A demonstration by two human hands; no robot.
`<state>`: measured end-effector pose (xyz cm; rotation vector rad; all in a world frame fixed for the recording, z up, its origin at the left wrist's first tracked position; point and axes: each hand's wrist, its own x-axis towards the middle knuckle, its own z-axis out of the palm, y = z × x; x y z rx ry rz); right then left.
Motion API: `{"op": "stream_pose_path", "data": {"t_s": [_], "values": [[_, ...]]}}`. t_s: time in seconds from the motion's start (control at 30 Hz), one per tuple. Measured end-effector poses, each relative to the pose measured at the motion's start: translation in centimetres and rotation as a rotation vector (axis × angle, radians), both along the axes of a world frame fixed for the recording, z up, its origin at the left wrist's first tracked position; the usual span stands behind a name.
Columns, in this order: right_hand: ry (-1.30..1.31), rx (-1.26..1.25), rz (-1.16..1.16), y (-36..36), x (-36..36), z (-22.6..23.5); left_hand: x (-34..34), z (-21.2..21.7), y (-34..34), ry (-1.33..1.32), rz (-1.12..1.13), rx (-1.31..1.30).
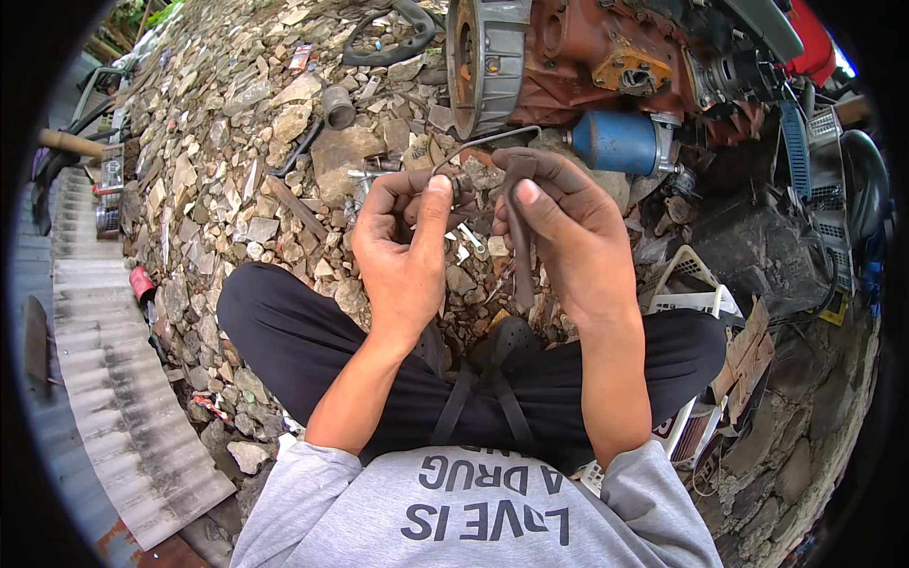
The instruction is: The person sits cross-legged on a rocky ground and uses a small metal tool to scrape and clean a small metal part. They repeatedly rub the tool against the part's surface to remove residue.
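Note:
My left hand [402, 251] is closed, thumb pressed on the end of a thin bent metal pipe [488, 139]. That pipe curves up and to the right, above my right hand. My right hand [582, 251] pinches a dark brown rag strip [523, 270], which hangs down between my hands. Both sets of fingers look dirty. What else lies under the left fingertips is hidden. Just beyond my hands stands a rusty red engine block [559, 80], with a blue cylindrical filter [615, 142] on its near side. A small wrench [471, 238] lies on the stones below my hands.
Broken stones [275, 123] cover the ground. A black hose [388, 47] and a metal cup [337, 107] lie at the far side. Corrugated sheets [123, 379] run along the left. On the right are a white plastic basket [686, 270] and a black box-like part [757, 241].

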<state>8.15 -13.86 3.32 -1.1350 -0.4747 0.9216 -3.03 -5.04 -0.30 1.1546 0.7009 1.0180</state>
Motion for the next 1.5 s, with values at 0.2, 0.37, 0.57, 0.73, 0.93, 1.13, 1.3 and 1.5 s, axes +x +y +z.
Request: {"op": "stream_pose_path", "data": {"t_s": [0.2, 0.37, 0.57, 0.73, 0.93, 1.13, 1.3, 1.5], "values": [[0.421, 0.182, 0.246, -0.5, 1.4, 0.2, -0.3, 0.5, 0.4, -0.032, -0.02, -0.064], [0.531, 0.185, 0.199, -0.3, 1.4, 0.4, -0.4, 0.3, 0.6, -0.051, -0.026, -0.065], [0.349, 0.056, 0.194, -0.5, 1.8, -0.4, -0.5, 0.3, 0.7, -0.054, -0.036, -0.057], [0.507, 0.133, 0.278, -0.4, 2.0, -0.4, -0.6, 0.1, 0.7, -0.06, -0.044, -0.06], [0.422, 0.081, 0.219, -0.4, 1.7, -0.2, -0.7, 0.4, 0.7, -0.069, -0.054, -0.08], [0.271, 0.1, 0.161, -0.4, 1.0, -0.2, -0.8, 0.3, 0.7, -0.05, -0.067, -0.081], [0.255, 0.119, 0.123, -0.4, 0.7, -0.2, -0.8, 0.5, 0.5, -0.065, -0.085, -0.093], [0.095, 0.031, 0.087, -0.6, 1.5, -1.0, -0.8, 0.5, 0.3, -0.033, -0.098, -0.079]]}}
